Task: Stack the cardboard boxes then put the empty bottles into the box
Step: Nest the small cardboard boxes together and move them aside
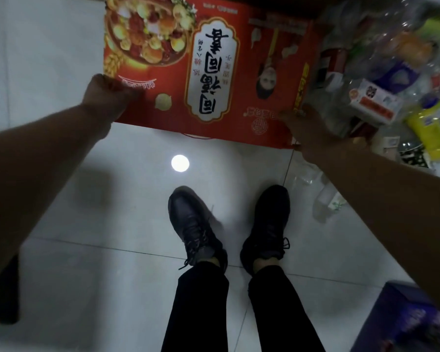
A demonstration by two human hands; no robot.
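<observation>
Fingers of my left hand (109, 97) curl tight on the near left edge of the red cardboard box (214, 59), held above the tiled floor (87, 224) far from my black shoes (196, 224). My right hand (308, 130) grips its near right corner, fingers blurred. Empty bottles (391, 72) lie heaped to the right; a purple box (404, 321) sits near right.

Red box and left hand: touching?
Touching. The head view shows the left hand curled round the near left corner of the red box, its fingers overlapping the printed face with no gap.
</observation>
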